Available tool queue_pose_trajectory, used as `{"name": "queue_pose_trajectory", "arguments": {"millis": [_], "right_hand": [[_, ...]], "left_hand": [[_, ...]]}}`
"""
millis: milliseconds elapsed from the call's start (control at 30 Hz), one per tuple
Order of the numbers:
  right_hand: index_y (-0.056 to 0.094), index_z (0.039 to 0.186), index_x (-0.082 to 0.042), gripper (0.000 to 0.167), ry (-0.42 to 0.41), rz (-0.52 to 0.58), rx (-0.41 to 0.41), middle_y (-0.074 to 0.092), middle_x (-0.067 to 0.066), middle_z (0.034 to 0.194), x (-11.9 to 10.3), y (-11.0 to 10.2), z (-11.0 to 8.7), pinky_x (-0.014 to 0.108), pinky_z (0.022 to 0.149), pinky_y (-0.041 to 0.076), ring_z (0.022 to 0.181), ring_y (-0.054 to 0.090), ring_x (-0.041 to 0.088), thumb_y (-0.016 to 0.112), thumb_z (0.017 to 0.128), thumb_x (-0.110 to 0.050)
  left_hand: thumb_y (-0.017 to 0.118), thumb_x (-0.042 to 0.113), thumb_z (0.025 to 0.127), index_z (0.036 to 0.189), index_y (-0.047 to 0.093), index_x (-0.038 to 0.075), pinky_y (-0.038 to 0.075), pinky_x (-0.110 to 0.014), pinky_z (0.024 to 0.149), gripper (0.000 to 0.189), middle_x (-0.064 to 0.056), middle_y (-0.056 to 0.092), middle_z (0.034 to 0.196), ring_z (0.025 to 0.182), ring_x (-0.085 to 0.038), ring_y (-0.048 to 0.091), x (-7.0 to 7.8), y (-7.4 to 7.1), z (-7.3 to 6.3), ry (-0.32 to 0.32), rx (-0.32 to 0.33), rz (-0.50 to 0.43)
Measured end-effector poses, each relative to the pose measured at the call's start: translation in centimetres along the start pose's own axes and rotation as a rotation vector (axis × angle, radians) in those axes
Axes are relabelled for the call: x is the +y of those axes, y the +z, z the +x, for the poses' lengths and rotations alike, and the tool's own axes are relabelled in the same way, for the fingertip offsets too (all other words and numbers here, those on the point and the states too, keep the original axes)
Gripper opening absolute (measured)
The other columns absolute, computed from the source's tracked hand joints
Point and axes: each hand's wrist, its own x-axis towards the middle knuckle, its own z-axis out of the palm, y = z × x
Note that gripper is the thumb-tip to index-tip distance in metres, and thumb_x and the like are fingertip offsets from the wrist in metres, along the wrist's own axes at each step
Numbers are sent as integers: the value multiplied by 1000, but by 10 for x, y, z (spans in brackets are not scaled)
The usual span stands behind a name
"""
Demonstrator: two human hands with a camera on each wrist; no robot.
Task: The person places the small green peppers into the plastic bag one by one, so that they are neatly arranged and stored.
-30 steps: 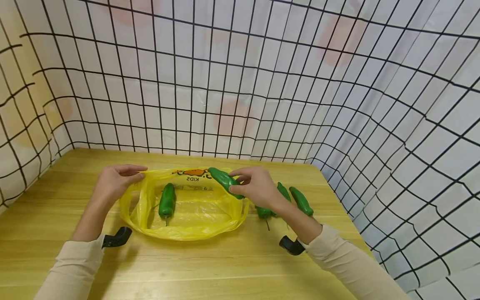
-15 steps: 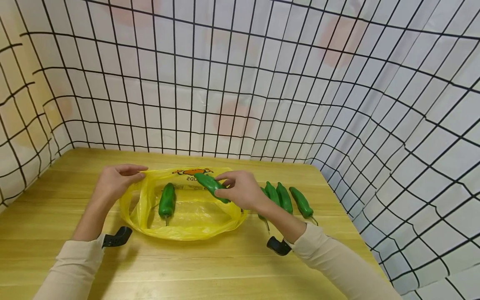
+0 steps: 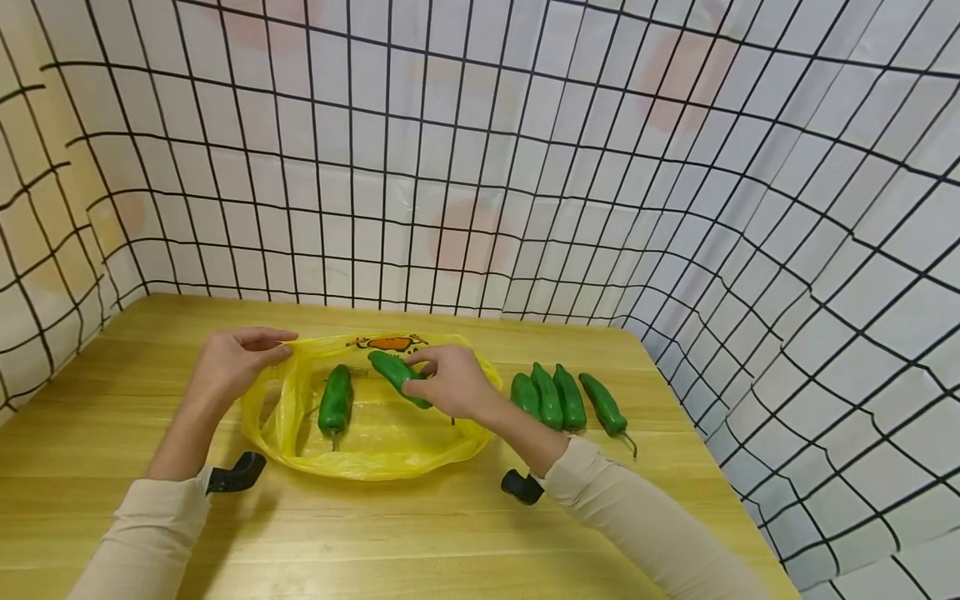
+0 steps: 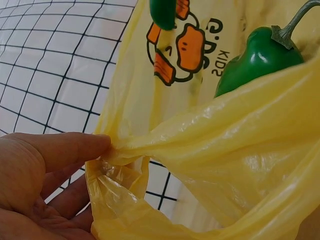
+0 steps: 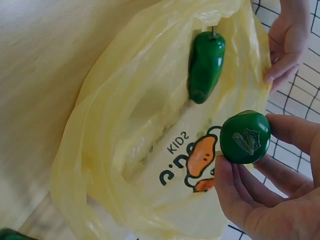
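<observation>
A yellow plastic bag (image 3: 367, 468) lies with its mouth spread on the wooden table. My left hand (image 3: 238, 360) pinches the bag's upper left edge between thumb and fingers, as the left wrist view also shows. One green pepper (image 3: 335, 400) rests inside the bag, its stem toward me. Over the bag's opening, my right hand (image 3: 454, 382) grips a second green pepper (image 3: 392, 372) by its stem end, tip pointing away and left. In the right wrist view this held pepper (image 5: 245, 137) appears end-on, with thumb and fingers around it.
Several green peppers (image 3: 549, 397) lie in a row on the wooden table (image 3: 420, 533), right of the bag. The rightmost pepper (image 3: 604, 405) sits slightly apart from the others. A white wall with a black grid (image 3: 450, 167) rises behind the table and along both sides.
My right hand has carried the held pepper leftward, from the bag's right edge to above its middle. More of the peppers on the right now show. My left hand stays at the bag's edge.
</observation>
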Motion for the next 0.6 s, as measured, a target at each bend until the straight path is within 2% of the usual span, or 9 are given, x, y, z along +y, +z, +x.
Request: {"name": "queue_pose_trajectory", "arguments": {"millis": [167, 333, 400, 600], "right_hand": [[72, 128, -14, 37, 14, -2, 13, 75, 13, 112, -1, 10, 9, 26, 66, 55, 98, 72, 22, 75, 91, -22], [72, 128, -14, 37, 13, 3, 29, 76, 14, 107, 0, 18, 16, 27, 60, 54, 75, 72, 16, 74, 92, -21], [71, 128, -13, 37, 11, 12, 34, 76, 15, 105, 0, 21, 18, 27, 59, 54, 71, 72, 16, 74, 92, -20], [71, 129, -11, 38, 35, 70, 51, 76, 14, 107, 1, 30, 23, 27, 62, 57, 85, 74, 20, 75, 92, -20]], "left_hand": [[62, 36, 102, 133, 68, 10, 47, -54, 95, 41, -22, 66, 133, 120, -40, 60, -1, 0, 1, -1, 2, 1], [62, 38, 102, 133, 68, 11, 46, -54, 95, 42, -22, 66, 133, 121, -40, 59, -2, 0, 1, -3, 3, 0], [61, 38, 102, 133, 68, 11, 46, -55, 95, 42, -22, 65, 133, 122, -41, 59, -2, 0, 1, -1, 3, 3], [61, 38, 102, 134, 67, 11, 47, -54, 94, 42, -22, 65, 134, 123, -42, 58, -2, 0, 2, -3, -3, 8]]}}
